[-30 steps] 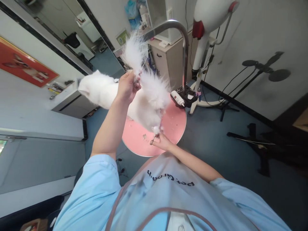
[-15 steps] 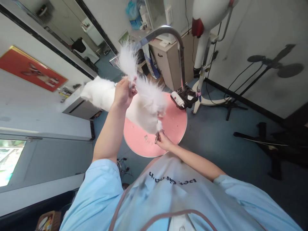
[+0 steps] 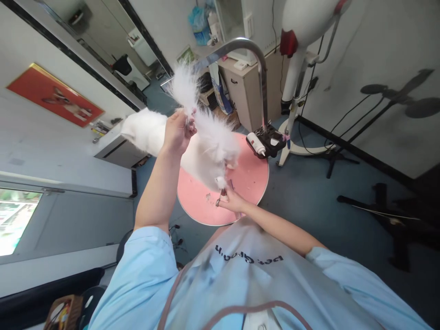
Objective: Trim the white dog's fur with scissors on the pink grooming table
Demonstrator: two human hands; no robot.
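Note:
A fluffy white dog [image 3: 202, 151] stands on a round pink grooming table [image 3: 252, 178]. My left hand [image 3: 178, 133] is raised and closed round the dog's tail [image 3: 184, 87], holding it up. My right hand [image 3: 231, 200] is low at the dog's hind foot, fingers closed on a pair of scissors [image 3: 219, 200] whose loops show at the hand. The blades are hidden in the fur.
A bent steel grooming arm [image 3: 263, 82] rises from a black clamp [image 3: 271, 140] at the table's far edge, with a white clipper [image 3: 256, 143] beside it. A stand dryer [image 3: 295, 91] is behind, a beige cabinet [image 3: 244, 91] further back. Fur clippings lie on the table.
The view has shifted slightly. My right hand moved a little left at the hind foot with the scissors. My left hand keeps holding the tail up.

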